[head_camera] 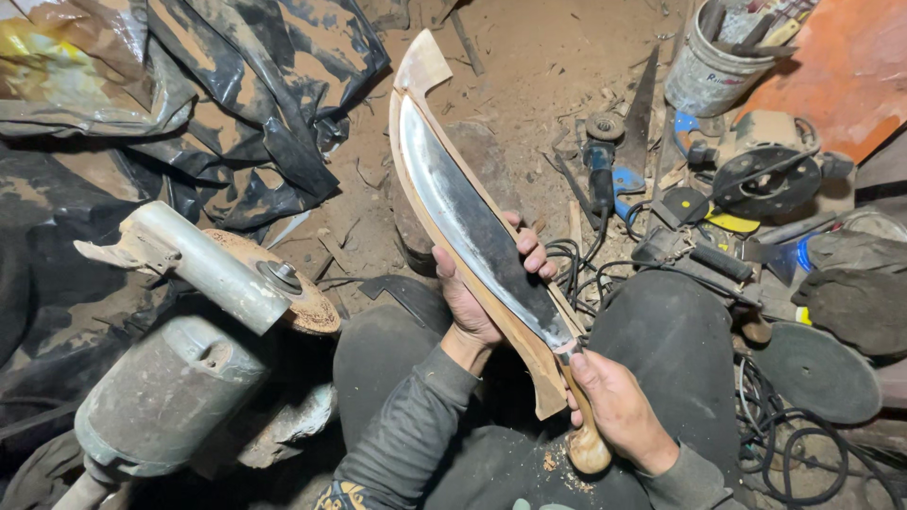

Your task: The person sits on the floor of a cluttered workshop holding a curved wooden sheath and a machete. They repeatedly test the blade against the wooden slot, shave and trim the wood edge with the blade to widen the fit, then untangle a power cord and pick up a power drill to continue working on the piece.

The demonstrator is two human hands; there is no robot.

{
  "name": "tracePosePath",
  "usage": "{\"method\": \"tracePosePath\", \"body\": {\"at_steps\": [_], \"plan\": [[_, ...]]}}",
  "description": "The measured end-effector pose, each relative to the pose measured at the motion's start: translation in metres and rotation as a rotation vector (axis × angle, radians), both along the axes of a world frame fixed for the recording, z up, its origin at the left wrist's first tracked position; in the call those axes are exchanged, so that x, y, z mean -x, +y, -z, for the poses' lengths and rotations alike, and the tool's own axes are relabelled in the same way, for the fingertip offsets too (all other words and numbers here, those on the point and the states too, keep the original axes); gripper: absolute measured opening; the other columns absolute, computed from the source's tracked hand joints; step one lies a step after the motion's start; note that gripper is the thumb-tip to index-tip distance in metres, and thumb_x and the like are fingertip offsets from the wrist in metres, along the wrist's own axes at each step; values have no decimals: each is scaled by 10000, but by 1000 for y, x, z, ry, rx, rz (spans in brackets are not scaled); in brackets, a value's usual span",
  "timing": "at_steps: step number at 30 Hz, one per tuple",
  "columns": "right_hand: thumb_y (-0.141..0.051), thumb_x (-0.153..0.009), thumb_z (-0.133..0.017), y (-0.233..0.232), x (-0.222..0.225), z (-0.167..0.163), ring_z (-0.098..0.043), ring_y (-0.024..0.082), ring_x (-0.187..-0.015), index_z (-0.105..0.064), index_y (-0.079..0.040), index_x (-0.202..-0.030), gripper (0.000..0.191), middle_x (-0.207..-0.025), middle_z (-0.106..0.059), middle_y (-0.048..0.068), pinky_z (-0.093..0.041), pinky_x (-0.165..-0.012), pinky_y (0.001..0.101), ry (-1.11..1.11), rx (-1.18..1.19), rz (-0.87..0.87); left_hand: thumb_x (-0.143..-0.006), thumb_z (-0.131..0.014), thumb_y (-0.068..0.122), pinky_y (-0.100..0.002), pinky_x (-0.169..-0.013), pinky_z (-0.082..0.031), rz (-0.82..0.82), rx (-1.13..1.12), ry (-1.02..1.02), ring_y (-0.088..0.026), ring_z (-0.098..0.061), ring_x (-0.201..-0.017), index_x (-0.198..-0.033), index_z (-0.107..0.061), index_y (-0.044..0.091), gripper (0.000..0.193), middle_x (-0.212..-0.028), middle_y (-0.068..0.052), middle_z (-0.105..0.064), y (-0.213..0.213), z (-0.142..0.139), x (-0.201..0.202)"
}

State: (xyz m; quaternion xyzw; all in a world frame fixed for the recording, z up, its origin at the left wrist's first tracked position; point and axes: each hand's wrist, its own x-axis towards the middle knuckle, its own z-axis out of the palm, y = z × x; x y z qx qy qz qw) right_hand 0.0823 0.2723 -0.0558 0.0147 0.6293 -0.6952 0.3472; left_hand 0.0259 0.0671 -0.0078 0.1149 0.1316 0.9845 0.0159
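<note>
A long curved knife with a dark steel blade [472,222] lies on a flat wooden board [422,68] cut to the same curved outline. My left hand [477,293] grips the board from beneath near its middle, fingers curling over the blade's edge. My right hand [619,406] is closed around the knife's rounded wooden handle [588,451] at the lower end. Both are held above my lap, tip pointing away from me.
A bench grinder with a worn disc [283,283] and grey motor housing [161,392] stands at left. Black plastic sheeting [236,113] covers the far left. Angle grinders [765,175], cables, a white bucket [709,66] and a dark disc [817,373] crowd the right on dirt ground.
</note>
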Motion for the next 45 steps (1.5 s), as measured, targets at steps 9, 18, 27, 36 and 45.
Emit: {"method": "tracePosePath", "body": {"at_steps": [9,18,27,36,45], "plan": [[-439,-1001,-472,-2,0,9,-556,92,-599,-684,-4,-1170,513,-729,-585,25,-515,-512,260,28,-3,-9,-632,-613,941,-380,-937,-435,26,-55,34,-189,-477,-951,-1364,-459,62,1154,-1038,-39,-462,-1,-2,1],[-449,-1000,-474,-1,-2,9,-556,93,-577,-683,11,-1117,518,-727,-588,28,-515,-507,257,10,-20,-27,-815,-631,744,-288,-828,-409,172,-163,137,-127,-451,-839,-1141,-539,100,727,-906,13,-453,-3,2,10],[-452,-985,-495,-3,-2,4,-532,88,-550,-692,-10,-1093,495,-699,-570,25,-486,-486,249,-55,0,-39,-1107,-495,248,-262,-689,-401,293,-209,357,-111,-480,-669,-988,-565,120,188,-732,32,-458,-2,22,33],[-479,-1006,-480,0,0,14,-540,116,-497,-629,13,-992,514,-686,-574,44,-480,-469,263,-158,51,-40,-1101,-477,252,-269,-684,-426,271,-213,302,-119,-498,-671,-971,-552,96,216,-741,20,-478,-4,39,34],[-456,-1005,-439,2,-3,2,-609,132,-525,-606,-27,-1070,465,-704,-606,53,-525,-497,267,-160,153,-142,-1087,-504,259,-268,-684,-423,300,-233,212,-120,-495,-673,-931,-546,119,214,-740,21,-478,-7,42,32]]}}
